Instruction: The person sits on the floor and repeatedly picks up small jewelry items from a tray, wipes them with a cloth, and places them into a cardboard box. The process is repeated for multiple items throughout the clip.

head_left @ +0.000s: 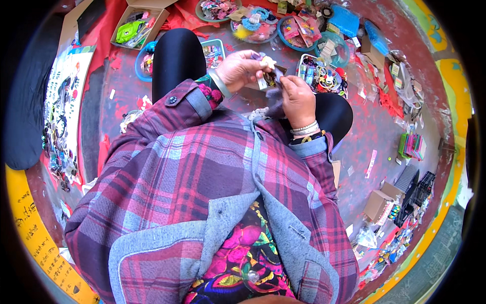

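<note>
I sit on a red floor with my knees up in black trousers. My left hand (242,67) is closed on a small white and purple hair ornament (266,63) held in front of me. My right hand (297,100) pinches a small grey fluffy piece (274,92) just below it, close to the ornament. Both hands meet above my right knee (331,112). A card strip (261,82) hangs under the left hand's fingers. I wear a plaid jacket, and bracelets sit on the right wrist.
Several bowls and trays of colourful hair accessories stand ahead: a clear tray (321,74), a blue bowl (295,31), a round tray (257,25). A cardboard box (139,24) with green items is at upper left. Small boxes (378,203) and packets lie at right.
</note>
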### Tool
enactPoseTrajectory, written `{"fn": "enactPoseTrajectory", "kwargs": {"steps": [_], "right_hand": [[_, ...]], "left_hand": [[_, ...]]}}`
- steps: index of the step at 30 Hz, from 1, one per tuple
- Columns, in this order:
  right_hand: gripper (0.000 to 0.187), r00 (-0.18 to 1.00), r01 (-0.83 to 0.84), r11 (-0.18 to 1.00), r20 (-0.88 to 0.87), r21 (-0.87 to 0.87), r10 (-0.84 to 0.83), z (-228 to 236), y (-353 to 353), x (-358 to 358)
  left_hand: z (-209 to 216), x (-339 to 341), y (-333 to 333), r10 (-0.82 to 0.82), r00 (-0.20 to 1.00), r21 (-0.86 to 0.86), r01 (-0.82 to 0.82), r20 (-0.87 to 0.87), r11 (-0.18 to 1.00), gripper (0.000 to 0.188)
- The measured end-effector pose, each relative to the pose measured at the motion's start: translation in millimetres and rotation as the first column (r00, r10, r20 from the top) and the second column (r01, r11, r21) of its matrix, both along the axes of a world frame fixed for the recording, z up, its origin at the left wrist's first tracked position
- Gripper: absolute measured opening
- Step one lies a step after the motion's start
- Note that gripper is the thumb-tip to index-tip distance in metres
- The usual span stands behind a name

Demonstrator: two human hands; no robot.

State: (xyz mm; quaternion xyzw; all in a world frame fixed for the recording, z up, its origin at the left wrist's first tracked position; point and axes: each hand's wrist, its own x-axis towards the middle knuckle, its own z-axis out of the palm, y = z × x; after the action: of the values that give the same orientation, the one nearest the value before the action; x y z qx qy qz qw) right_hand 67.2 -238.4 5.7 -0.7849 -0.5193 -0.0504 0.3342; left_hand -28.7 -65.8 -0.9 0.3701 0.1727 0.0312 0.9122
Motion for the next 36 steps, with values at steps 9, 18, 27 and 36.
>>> {"fn": "enactPoseTrajectory", "kwargs": {"steps": [9,18,27,36], "right_hand": [[0.016,0.545,0.409,0.86,-0.838,0.305,0.037,7,-11,28],[0.019,0.336,0.486,0.823,-0.932,0.294,0.134,1,-13,35],[0.013,0.255,0.547,0.788,-0.953,0.281,0.163,0,-9,39],[0.017,0.082,0.434,0.866,-0.968,0.247,0.235,-1,-16,40]], "left_hand": [[-35,13,12,0.027,0.982,-0.038,-0.035,-0.189,0.999,0.017],[-93,40,13,0.133,0.889,-0.053,-0.173,-0.439,0.983,0.017],[-110,45,15,0.112,0.874,-0.113,-0.186,-0.473,0.976,0.036],[-63,34,24,0.031,0.999,-0.617,-0.035,-0.017,0.786,0.046]]}}
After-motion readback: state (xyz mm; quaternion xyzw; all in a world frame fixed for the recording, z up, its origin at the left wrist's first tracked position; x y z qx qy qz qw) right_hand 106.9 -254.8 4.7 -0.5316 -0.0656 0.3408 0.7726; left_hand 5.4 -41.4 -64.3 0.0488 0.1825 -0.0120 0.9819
